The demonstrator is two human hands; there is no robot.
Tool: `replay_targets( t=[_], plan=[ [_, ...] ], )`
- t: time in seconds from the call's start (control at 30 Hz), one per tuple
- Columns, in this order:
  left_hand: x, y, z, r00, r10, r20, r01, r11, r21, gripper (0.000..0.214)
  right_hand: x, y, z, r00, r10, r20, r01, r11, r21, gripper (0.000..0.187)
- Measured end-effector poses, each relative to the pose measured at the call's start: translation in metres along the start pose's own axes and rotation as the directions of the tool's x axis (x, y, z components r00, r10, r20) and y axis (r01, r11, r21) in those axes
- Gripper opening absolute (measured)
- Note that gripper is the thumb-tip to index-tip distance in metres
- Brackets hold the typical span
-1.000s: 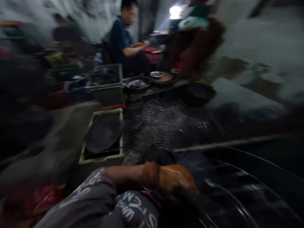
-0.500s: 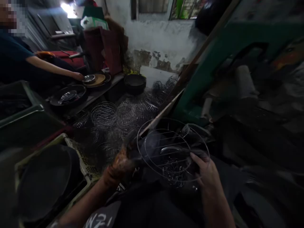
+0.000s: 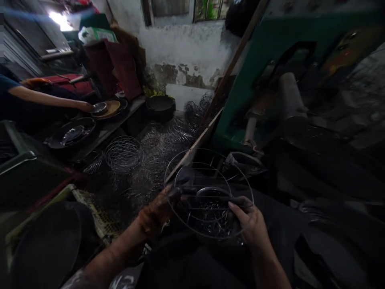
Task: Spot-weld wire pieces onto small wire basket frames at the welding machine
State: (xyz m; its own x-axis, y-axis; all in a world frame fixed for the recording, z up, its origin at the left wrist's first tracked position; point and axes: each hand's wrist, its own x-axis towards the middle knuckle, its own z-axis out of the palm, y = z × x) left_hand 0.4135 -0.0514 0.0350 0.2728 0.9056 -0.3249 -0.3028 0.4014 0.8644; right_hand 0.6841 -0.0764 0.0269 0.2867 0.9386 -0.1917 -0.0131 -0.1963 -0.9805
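Note:
I hold a round wire frame (image 3: 210, 160) of concentric rings and cross wires over my lap. My left hand (image 3: 155, 210), in a worn orange glove, grips its left rim. My right hand (image 3: 251, 224), bare, has its fingers curled on the right rim. Beneath the frame lies a tangle of small wire pieces (image 3: 210, 218).
Several finished wire baskets (image 3: 123, 152) pile on the floor ahead. A green machine (image 3: 270, 60) rises at right. A co-worker's arm (image 3: 45, 100) reaches to a small bowl (image 3: 100, 107) on a low bench with dark pans (image 3: 72, 134). A crate holding a black pan (image 3: 45, 245) sits lower left.
The camera has swung right from the blurred crate view. The wire frame came into both hands and now sits slightly lower and nearer to me than half a second ago.

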Motion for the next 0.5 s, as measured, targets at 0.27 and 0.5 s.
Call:
replay_targets(
  t=[0.27, 0.5],
  plan=[
    [-0.006, -0.003, 0.005, 0.998, -0.052, 0.022, 0.053, 0.997, -0.064, 0.054, -0.001, -0.02, -0.039, 0.929, 0.139, 0.342, -0.127, 0.99, -0.056, 0.047],
    [-0.017, 0.0, -0.006, 0.998, 0.053, 0.03, -0.055, 0.993, 0.103, 0.043, 0.022, -0.02, -0.027, 0.993, -0.07, 0.099, 0.093, 0.965, -0.246, 0.047]
  ],
)
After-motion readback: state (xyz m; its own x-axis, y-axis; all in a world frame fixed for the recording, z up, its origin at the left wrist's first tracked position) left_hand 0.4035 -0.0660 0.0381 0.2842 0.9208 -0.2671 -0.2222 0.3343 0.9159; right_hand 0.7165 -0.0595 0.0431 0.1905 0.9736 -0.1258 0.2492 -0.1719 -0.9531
